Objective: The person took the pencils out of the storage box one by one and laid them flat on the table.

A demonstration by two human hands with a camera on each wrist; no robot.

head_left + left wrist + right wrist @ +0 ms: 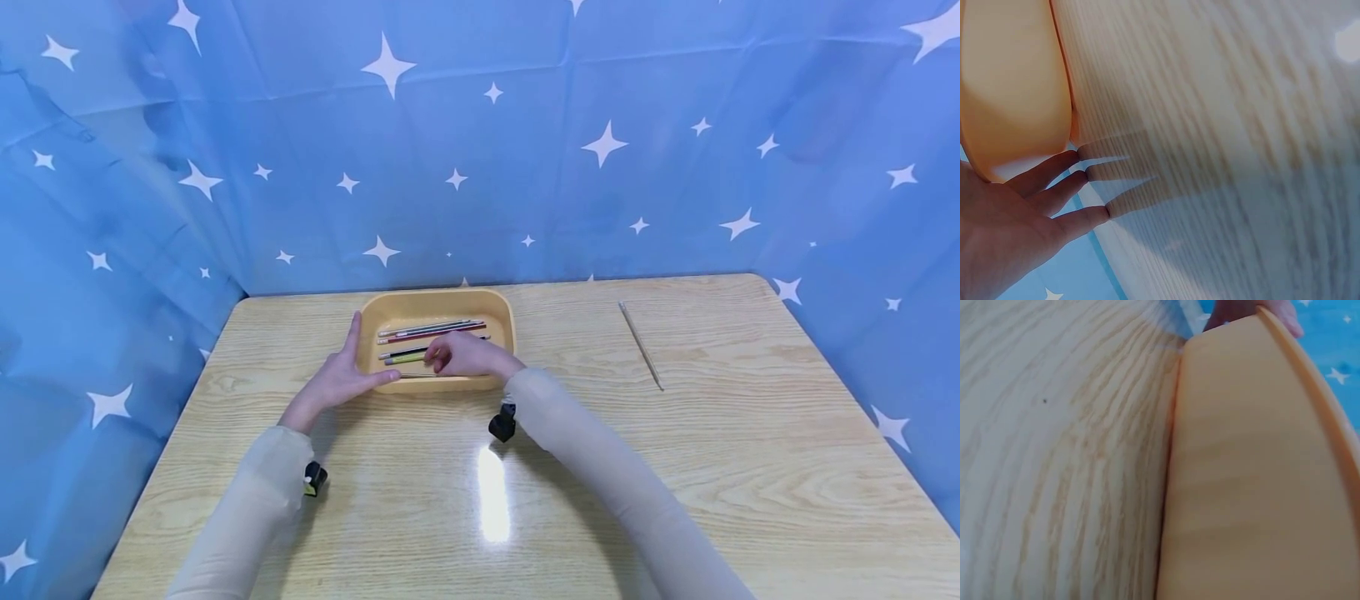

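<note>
A shallow orange-yellow tray [435, 302] stands at the back of the table with several pencils [431, 333] lying roughly side by side in it. My left hand [345, 379] spans its front left corner, thumb at the front rim and fingers stretched along the left side. In the left wrist view, the straight fingers [1054, 181] lie against the tray's outer wall [1016, 75]. Bent over the pencils, my right hand [468, 354] reaches in with fingertips at a yellow-green pencil [405, 359]; I cannot tell whether it grips it. The right wrist view shows mainly the tray's wall [1254, 456].
A single plain wooden pencil [640, 344] lies on the table [750, 450] to the right of the tray. Behind the table hangs a blue curtain [525, 167] with white stars. A bright light reflection shows on the tabletop near the middle.
</note>
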